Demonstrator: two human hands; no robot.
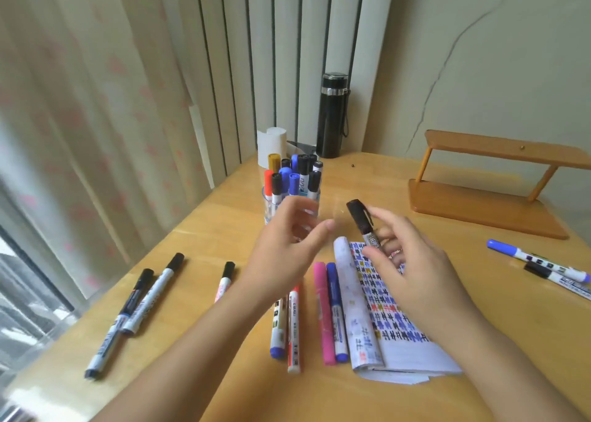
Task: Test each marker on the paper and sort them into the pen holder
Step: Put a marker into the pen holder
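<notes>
Left hand (287, 246) hangs loose with its fingers apart and relaxed, gripping nothing. It is just up-left of the paper (399, 351). Right hand (415, 271) is over the paper's far end, thumb and fingers pinching a black-capped marker (363, 222). The cap is on, the capped end is up and tilted left, and the marker is clear of the sheet.

Far left of the paper, three loose markers (150, 293) lie on the wooden table (208, 223), close together with dark caps pointing away. Nearer the paper lies a single marker (227, 270) with a black cap, its lower part hidden by the left forearm.

Behind the paper's left corner stands the clear pen holder (289, 204), partly behind the left hand's fingers. It is packed with upright markers (302, 169) with blue, black, red and gold caps. A white tissue roll (271, 143) stands further back.

Left of the paper, partly under the left wrist, lie a blue-ended marker (277, 335) and a red-and-white marker (294, 332), side by side. A pink marker (323, 313) and a blue marker (336, 313) lie touching each other, just beside the paper's rolled left edge.

Paper lies flat and is covered in rows of coloured test scribbles. A black bottle (331, 118) stands well behind it at the wall.

Right and back of the paper is a wooden shelf (486, 185). Far right of the paper lie a blue-capped marker (524, 255) and a dark-capped marker (543, 271), next to each other.
</notes>
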